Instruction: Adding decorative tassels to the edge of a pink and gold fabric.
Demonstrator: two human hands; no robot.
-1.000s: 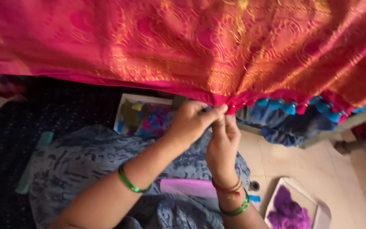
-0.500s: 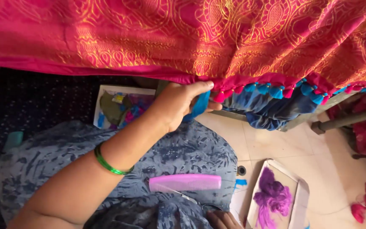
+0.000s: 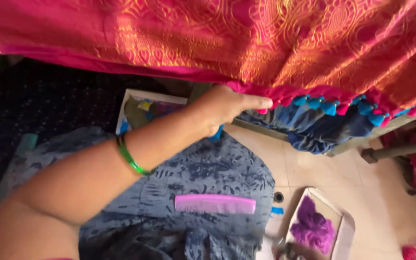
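Observation:
My left hand [image 3: 223, 107] reaches up with a green bangle [image 3: 130, 158] on the wrist and holds the lower edge of a pink and gold patterned cloth [image 3: 246, 38] that hangs across the top of the view. Small blue and pink tassels [image 3: 333, 105] line that edge just right of my fingers. A pink comb [image 3: 215, 203] lies on my lap, on blue printed fabric [image 3: 208, 168]. My right hand is out of view.
A shallow white box with purple thread [image 3: 314, 226] sits on the tiled floor at the lower right. Blue cloth [image 3: 314, 127] hangs under the tasselled edge. Another open box with coloured bits [image 3: 145, 108] lies behind my arm. A dark bar [image 3: 400, 150] crosses the right side.
A second ago both hands pinched the tasselled edge together. The right hand then dropped down and out of view, while the left stays at the cloth's edge.

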